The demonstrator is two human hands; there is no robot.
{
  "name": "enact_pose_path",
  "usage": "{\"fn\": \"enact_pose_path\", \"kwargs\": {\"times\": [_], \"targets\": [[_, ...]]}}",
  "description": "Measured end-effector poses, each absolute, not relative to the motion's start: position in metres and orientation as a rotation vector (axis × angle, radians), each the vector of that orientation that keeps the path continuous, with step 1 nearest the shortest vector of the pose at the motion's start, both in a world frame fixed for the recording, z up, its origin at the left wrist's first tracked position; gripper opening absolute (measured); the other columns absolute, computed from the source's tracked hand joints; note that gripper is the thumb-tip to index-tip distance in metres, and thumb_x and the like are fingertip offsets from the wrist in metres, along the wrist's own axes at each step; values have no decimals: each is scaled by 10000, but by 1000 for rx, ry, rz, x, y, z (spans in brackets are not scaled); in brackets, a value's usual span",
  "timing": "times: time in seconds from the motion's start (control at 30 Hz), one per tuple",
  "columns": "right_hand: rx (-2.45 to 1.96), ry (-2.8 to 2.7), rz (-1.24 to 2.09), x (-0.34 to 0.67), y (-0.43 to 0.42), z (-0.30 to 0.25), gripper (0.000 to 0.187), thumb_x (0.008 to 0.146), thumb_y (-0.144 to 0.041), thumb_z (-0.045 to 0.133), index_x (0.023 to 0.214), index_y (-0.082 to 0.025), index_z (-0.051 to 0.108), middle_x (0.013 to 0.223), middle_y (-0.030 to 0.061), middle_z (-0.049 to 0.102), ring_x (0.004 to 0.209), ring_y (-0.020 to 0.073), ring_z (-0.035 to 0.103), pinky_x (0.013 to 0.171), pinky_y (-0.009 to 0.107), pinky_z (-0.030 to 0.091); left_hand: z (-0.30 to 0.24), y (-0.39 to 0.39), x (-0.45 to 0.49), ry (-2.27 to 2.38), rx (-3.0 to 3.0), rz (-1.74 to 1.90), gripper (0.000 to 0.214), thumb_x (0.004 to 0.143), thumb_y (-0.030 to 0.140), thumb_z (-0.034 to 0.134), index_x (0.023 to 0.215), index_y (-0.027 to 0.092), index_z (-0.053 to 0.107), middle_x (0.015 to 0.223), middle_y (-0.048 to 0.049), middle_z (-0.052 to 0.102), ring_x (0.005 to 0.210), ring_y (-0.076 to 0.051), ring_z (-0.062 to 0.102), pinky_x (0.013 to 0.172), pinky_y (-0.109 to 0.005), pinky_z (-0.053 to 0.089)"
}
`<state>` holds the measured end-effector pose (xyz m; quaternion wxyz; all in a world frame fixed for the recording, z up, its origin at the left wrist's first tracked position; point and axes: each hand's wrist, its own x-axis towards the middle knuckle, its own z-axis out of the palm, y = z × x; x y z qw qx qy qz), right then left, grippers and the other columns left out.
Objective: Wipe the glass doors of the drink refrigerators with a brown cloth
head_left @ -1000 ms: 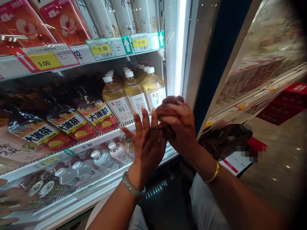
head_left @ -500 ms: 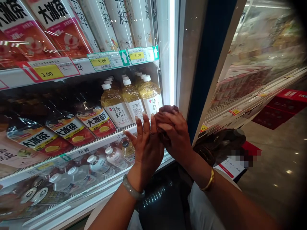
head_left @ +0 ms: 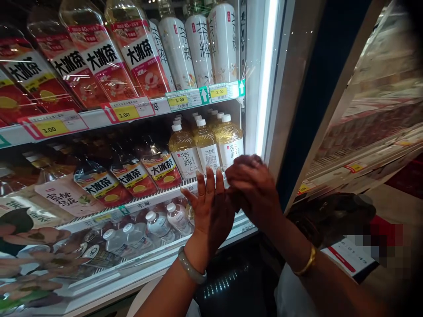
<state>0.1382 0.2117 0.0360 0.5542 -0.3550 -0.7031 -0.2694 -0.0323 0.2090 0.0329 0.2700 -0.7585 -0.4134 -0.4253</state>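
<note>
My left hand (head_left: 213,215) is raised with its fingers stretched out and apart, close in front of the glass of a lit drinks cooler. Whether its fingertips touch the glass, I cannot tell. Beside it, my right hand (head_left: 261,193) is curled around a bunched, dark brown cloth (head_left: 254,160), blurred and mostly covered by the fingers. The two hands overlap at the left palm's right side. Behind them stand bottles of pale yellow tea (head_left: 230,136) with white caps and white labels. A grey bangle (head_left: 191,266) circles my left wrist, a gold one (head_left: 307,262) my right.
Iced tea bottles (head_left: 104,55) fill the upper shelf, above price tags (head_left: 178,100). Clear bottles (head_left: 155,224) lie lower down. The cooler's bright light strip (head_left: 267,75) and dark blue side (head_left: 325,79) rise at right. A dark bag-like thing (head_left: 337,215) is on the lower right.
The view has swung left and up, so more shelf shows and the bottles sit further right and lower. My right hand stays on the cloth; my left stays spread.
</note>
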Motion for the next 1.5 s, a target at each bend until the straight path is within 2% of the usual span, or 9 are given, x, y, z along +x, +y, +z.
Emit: {"fn": "enact_pose_path", "kwargs": {"times": [0.13, 0.23, 0.4, 0.6, 0.83, 0.97, 1.07, 1.3, 1.5], "targets": [[-741, -1837, -705, 137, 209, 31, 346, 916, -196, 744, 1252, -255, 687, 1354, 60, 691, 1434, 258, 541, 1258, 552, 464, 35, 206, -35, -1127, -2058, -1124, 862, 957, 207, 567, 1688, 112, 120, 1740, -201, 143, 1657, -265, -58, 1288, -565, -190], [-820, -1788, -712, 156, 212, 29, 316, 898, -222, 774, 1199, -285, 700, 1367, 46, 673, 1450, 281, 530, 1257, 592, 440, 33, 200, -34, -1162, -2083, -1102, 840, 959, 199, 564, 1685, 113, 150, 1739, -201, 192, 1660, -283, -30, 1297, -594, -158], [-986, -1580, -652, 155, 212, 29, 281, 906, -256, 755, 1181, -240, 695, 1468, 101, 587, 1465, 348, 510, 1236, 668, 419, 31, 197, -27, -1148, -2082, -1134, 767, 980, 199, 549, 1670, 106, 227, 1700, -203, 332, 1666, -266, 34, 1317, -597, -112], [-786, -1833, -715, 146, 206, 15, 264, 940, -212, 717, 1202, -237, 704, 1309, 68, 699, 1412, 263, 558, 1244, 554, 487, 24, 206, -15, -1051, -2027, -1207, 715, 1001, 231, 513, 1658, 88, 268, 1625, -201, 469, 1666, -251, 59, 1337, -563, -88], [-978, -1516, -707, 162, 219, 32, 199, 923, -260, 726, 1120, -249, 702, 1399, 107, 611, 1366, 326, 584, 1184, 662, 477, 14, 214, -1, -1067, -1950, -1238, 775, 968, 186, 522, 1675, 127, 211, 1660, -143, 428, 1664, -240, 80, 1343, -566, -96], [-864, -1633, -704, 141, 215, 32, 232, 926, -205, 705, 1152, -258, 709, 1382, 78, 635, 1451, 308, 516, 1258, 598, 442, 17, 213, -9, -1034, -1936, -1279, 755, 977, 191, 533, 1665, 92, 237, 1649, -175, 435, 1655, -253, 142, 1360, -546, -23], [-797, -1764, -718, 144, 213, 21, 253, 921, -199, 719, 1167, -258, 710, 1333, 55, 677, 1420, 277, 546, 1275, 559, 444, 25, 210, -21, -1078, -1931, -1274, 728, 985, 176, 538, 1655, 90, 269, 1647, -184, 436, 1657, -246, 142, 1359, -547, -10], [-940, -1482, -714, 157, 225, 33, 292, 902, -267, 743, 1186, -248, 680, 1426, 130, 596, 1353, 364, 587, 1159, 733, 455, 37, 207, -28, -1125, -1903, -1270, 704, 1007, 198, 507, 1666, 150, 263, 1612, -160, 500, 1662, -226, 111, 1346, -582, -34], [-799, -1746, -707, 129, 211, 26, 226, 907, -252, 737, 1131, -277, 725, 1284, 65, 708, 1343, 308, 613, 1196, 592, 529, 34, 207, -33, -1100, -1913, -1244, 679, 1029, 217, 473, 1665, 125, 251, 1638, -184, 454, 1662, -259, 113, 1340, -594, -41]]}}
